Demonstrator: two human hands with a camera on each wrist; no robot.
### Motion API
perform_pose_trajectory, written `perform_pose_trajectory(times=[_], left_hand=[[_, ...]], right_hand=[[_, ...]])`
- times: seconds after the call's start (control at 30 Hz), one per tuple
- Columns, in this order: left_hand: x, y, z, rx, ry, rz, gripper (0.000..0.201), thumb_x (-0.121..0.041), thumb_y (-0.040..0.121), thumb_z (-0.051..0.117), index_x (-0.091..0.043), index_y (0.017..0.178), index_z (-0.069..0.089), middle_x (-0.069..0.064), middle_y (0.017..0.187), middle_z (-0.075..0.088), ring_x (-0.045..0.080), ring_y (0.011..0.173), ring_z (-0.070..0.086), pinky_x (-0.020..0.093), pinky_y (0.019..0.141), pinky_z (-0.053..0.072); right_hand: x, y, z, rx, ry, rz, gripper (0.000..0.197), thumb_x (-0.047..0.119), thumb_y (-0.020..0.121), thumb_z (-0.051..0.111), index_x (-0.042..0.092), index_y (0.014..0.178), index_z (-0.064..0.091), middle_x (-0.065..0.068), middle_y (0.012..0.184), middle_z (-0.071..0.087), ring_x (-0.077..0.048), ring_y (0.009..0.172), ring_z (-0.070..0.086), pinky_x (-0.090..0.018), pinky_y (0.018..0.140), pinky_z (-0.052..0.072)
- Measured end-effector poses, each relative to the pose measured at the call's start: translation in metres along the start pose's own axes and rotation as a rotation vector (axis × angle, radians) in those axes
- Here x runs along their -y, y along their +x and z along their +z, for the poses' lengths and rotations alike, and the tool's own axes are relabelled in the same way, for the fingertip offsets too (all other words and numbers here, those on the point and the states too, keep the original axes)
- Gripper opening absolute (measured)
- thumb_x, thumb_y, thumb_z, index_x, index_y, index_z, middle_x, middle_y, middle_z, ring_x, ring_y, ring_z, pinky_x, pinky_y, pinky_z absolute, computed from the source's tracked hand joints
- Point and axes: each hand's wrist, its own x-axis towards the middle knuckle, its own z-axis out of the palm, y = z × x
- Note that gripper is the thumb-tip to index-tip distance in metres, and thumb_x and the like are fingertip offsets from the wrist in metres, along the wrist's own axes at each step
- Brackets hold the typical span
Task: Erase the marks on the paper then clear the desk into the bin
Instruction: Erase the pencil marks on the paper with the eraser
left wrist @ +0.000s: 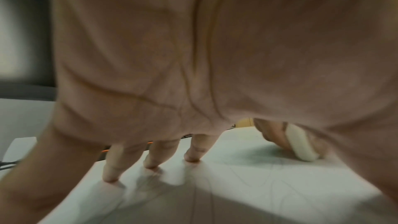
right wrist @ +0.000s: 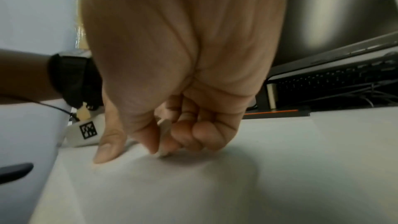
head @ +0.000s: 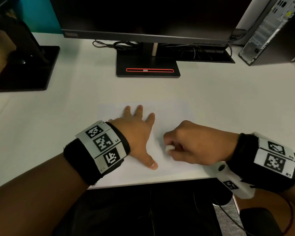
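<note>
R hand (head: 196, 147) w/ eraser (head: 169, 148) on paper (head: 174, 116)

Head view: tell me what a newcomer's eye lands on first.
First, the two hands on the white paper at the desk's near edge: the left hand pressed flat with spread fingers, the right hand pinching a small white eraser against the sheet. Behind them stands the dark monitor, its base marked by a red-outlined slot.

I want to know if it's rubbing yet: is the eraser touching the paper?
Touching. The left wrist view shows the eraser's lower end meeting the paper with no gap, pinched in the right hand.
</note>
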Motion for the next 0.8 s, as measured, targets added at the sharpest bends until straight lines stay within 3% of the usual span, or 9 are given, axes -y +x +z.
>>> perform_pose_trajectory(times=[0.17,0.3,0.37,0.5,0.63,0.73,0.8], left_hand=[[0.000,-0.001,-0.001,0.009,-0.002,-0.004,0.150,-0.084,0.055,0.074,-0.032,0.155,-0.025,0.006,0.162,-0.032,0.039,0.150,-0.024,0.066,0.115,0.026],[0.000,0.000,0.000,0.002,0.009,-0.005,0.150,-0.085,0.054,0.074,-0.032,0.155,-0.024,0.005,0.163,-0.031,0.039,0.150,-0.023,0.066,0.115,0.027],[0.001,0.000,0.000,0.005,0.013,-0.007,0.150,-0.085,0.054,0.074,-0.032,0.155,-0.025,0.005,0.163,-0.032,0.039,0.150,-0.024,0.066,0.115,0.026],[0.000,0.000,0.000,0.019,0.009,-0.005,0.151,-0.085,0.054,0.074,-0.032,0.154,-0.026,0.005,0.162,-0.034,0.038,0.149,-0.025,0.066,0.115,0.025],[0.000,0.000,0.000,0.020,0.008,-0.007,0.150,-0.085,0.054,0.074,-0.033,0.154,-0.026,0.005,0.162,-0.033,0.038,0.149,-0.025,0.065,0.115,0.026],[0.000,0.000,-0.001,0.027,0.010,-0.010,0.150,-0.084,0.055,0.074,-0.032,0.154,-0.026,0.005,0.161,-0.034,0.038,0.149,-0.025,0.065,0.115,0.026],[0.000,0.000,-0.001,0.025,0.011,-0.010,0.150,-0.085,0.055,0.074,-0.033,0.154,-0.026,0.004,0.161,-0.034,0.038,0.149,-0.025,0.066,0.115,0.027]], right_hand=[[-0.020,0.005,-0.013,-0.110,-0.068,0.084,0.024,0.016,0.090,0.060,0.009,0.069,0.051,0.000,0.052,0.047,-0.020,0.050,0.040,-0.021,0.052,0.032],[-0.006,0.005,0.000,-0.014,0.001,-0.021,0.022,0.022,0.093,0.060,0.011,0.074,0.055,0.001,0.056,0.054,-0.018,0.052,0.046,-0.019,0.053,0.036],[-0.011,0.005,-0.005,-0.011,0.014,0.010,0.023,0.021,0.093,0.061,0.010,0.073,0.057,0.000,0.056,0.054,-0.019,0.053,0.047,-0.017,0.053,0.035],[-0.013,0.012,-0.007,-0.084,-0.035,0.027,0.022,0.019,0.090,0.060,0.008,0.072,0.055,-0.001,0.055,0.054,-0.020,0.052,0.046,-0.027,0.054,0.040],[-0.001,0.011,-0.001,0.026,0.051,-0.044,0.019,0.016,0.090,0.062,0.008,0.073,0.057,-0.001,0.056,0.054,-0.017,0.053,0.046,-0.019,0.053,0.036],[-0.016,0.015,-0.012,-0.049,-0.007,0.046,0.021,0.019,0.090,0.060,0.011,0.071,0.055,0.001,0.054,0.053,-0.017,0.051,0.044,-0.030,0.055,0.044],[-0.012,0.016,-0.008,-0.075,-0.012,0.030,0.021,0.019,0.089,0.060,0.012,0.071,0.053,0.002,0.055,0.052,-0.017,0.051,0.045,-0.031,0.055,0.044]])
